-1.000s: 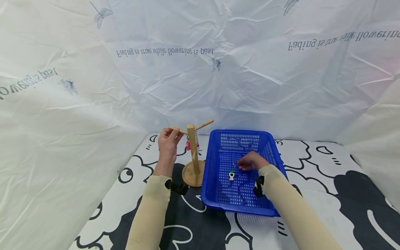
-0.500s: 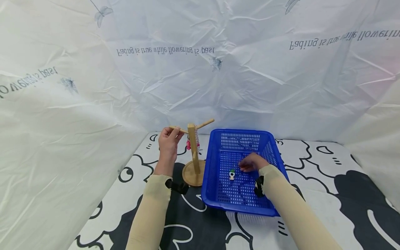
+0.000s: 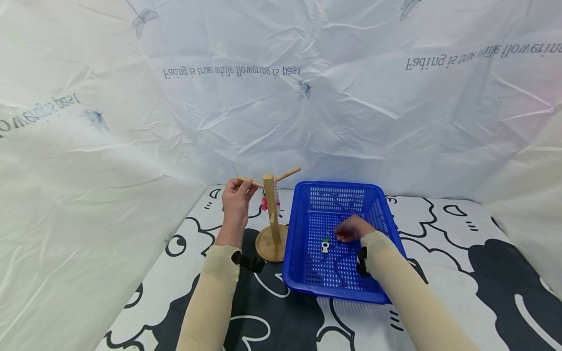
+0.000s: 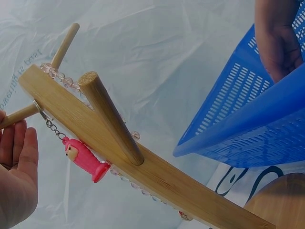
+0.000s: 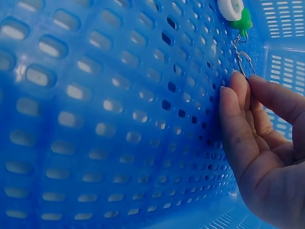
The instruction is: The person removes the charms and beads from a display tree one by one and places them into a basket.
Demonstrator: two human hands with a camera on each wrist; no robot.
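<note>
My left hand [image 3: 236, 204] grips the left peg of a wooden stand [image 3: 272, 209], fingers and thumb at the peg's outer part. From that peg hangs a pink figure keychain [image 4: 85, 157] by its chain and ring, close to the post. A strand of clear beads [image 4: 71, 83] loops over the opposite peg. Down in the blue basket [image 3: 340, 293], my right hand [image 3: 353, 228] pinches the metal ring [image 5: 245, 62] of a white and green keychain [image 3: 325, 246] between thumb and fingertips. Only part of that figure shows in the right wrist view.
The basket stands right beside the stand's round wooden base [image 3: 269, 247]. Another peg [image 4: 112, 117] sticks out lower on the post. A white printed sheet [image 3: 263, 122] rises behind, and a black and white patterned cloth [image 3: 439, 282] covers the table.
Almost nothing differs. The right hand stays at the keychain with barely any shift, and the left hand keeps its hold on the peg.
</note>
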